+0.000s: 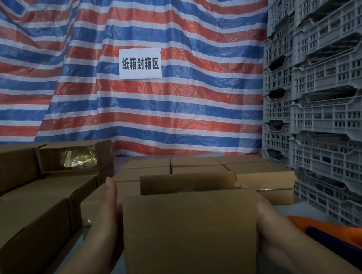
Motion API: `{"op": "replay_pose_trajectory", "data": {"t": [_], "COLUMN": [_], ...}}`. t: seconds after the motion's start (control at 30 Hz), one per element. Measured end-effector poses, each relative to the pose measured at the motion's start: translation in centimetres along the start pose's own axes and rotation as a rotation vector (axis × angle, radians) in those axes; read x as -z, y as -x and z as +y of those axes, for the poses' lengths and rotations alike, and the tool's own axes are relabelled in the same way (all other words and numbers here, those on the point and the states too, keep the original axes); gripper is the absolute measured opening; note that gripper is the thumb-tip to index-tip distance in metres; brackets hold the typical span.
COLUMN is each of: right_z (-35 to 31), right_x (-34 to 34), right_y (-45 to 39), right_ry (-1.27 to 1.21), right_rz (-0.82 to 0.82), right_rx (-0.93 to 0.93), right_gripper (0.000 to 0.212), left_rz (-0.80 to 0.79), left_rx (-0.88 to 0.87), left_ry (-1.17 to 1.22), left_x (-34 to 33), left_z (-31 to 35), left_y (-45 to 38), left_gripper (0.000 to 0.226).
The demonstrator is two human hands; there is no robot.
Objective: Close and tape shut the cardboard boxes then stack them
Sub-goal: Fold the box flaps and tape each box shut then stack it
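An open box (191, 241) sits between both hands, stacked boxes (194, 167) behind, crates (333, 95) right.

Single head-worn wide-angle view, facing forward and slightly down.

It sits close above a plain brown open-topped cardboard box (190, 236) at 6 o'clock, faces a red, blue and white striped tarpaulin (124, 112) at 12 o'clock, with stacked grey slotted plastic crates (333, 95) at 3 o'clock.

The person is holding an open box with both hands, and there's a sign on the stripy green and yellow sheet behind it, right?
Not quite. The head view shows the sheet is striped red, blue and white, not green and yellow. The rest holds: both hands, left and right, hold the open box, and the sign is on the sheet behind it.
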State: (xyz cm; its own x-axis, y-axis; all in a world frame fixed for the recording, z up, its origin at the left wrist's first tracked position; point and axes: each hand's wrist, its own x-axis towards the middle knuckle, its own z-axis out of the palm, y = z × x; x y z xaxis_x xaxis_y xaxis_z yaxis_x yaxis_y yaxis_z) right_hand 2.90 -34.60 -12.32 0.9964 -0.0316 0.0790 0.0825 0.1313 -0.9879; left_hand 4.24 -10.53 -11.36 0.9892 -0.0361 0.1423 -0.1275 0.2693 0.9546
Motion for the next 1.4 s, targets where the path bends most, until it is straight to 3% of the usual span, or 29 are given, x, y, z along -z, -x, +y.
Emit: {"op": "replay_pose_trajectory", "data": {"t": [0.2, 0.3, 0.4, 0.47, 0.53, 0.63, 0.8, 0.9, 1.03, 1.17, 1.23, 1.4], "right_z": [0.2, -0.1, -0.1, 0.1, 0.1, 0.1, 0.3, 0.4, 0.2, 0.0, 0.0, 0.0], "right_x": [0.6, 0.6, 0.7, 0.7, 0.8, 0.8, 0.8, 1.2, 1.6, 1.6, 1.7, 1.7], "right_y": [-0.7, -0.4, -0.4, -0.6, -0.7, -0.6, -0.9, -1.1, -1.2, -1.1, -1.3, -1.3], "right_ry": [-0.066, -0.092, -0.122, -0.139, -0.144, -0.13, -0.162, -0.209, -0.25, -0.125, -0.089, -0.107], "right_rz": [0.009, -0.022, -0.039, -0.042, -0.054, -0.094, -0.094, -0.074, -0.13, -0.12, -0.119, -0.143], "right_rx": [-0.026, -0.007, -0.02, -0.013, 0.014, 0.036, 0.038, 0.008, -0.021, 0.019, 0.037, 0.056], "right_gripper": [0.019, 0.023, 0.037, 0.029, 0.035, 0.044, 0.042, 0.027, 0.038, 0.051, 0.051, 0.052], "left_rz": [-0.22, -0.203, -0.149, -0.165, -0.238, -0.29, -0.303, -0.294, -0.267, -0.225, -0.194, -0.169], "left_rx": [-0.072, -0.101, -0.073, -0.063, -0.092, -0.148, -0.14, -0.137, -0.127, -0.116, -0.131, -0.238], "left_ry": [-0.157, -0.213, -0.319, -0.324, -0.369, -0.38, -0.36, -0.334, -0.304, -0.267, -0.221, -0.176], "left_x": [2.2, 2.3, 2.8, 2.7, 2.3, 2.1, 1.7, 1.6, 1.7, 1.6, 1.3, 1.3], "left_z": [-0.6, -0.7, -1.2, -1.0, -0.8, -0.7, -0.6, -0.6, -0.7, -0.8, -0.9, -0.7], "left_y": [0.3, -0.2, -0.7, -1.3, -1.4, -0.9, -0.7, -0.8, -0.9, -0.7, -0.6, -0.6], "left_gripper": [0.074, 0.091, 0.056, 0.057, 0.056, 0.03, 0.039, 0.031, 0.021, 0.019, 0.024, 0.067]}}
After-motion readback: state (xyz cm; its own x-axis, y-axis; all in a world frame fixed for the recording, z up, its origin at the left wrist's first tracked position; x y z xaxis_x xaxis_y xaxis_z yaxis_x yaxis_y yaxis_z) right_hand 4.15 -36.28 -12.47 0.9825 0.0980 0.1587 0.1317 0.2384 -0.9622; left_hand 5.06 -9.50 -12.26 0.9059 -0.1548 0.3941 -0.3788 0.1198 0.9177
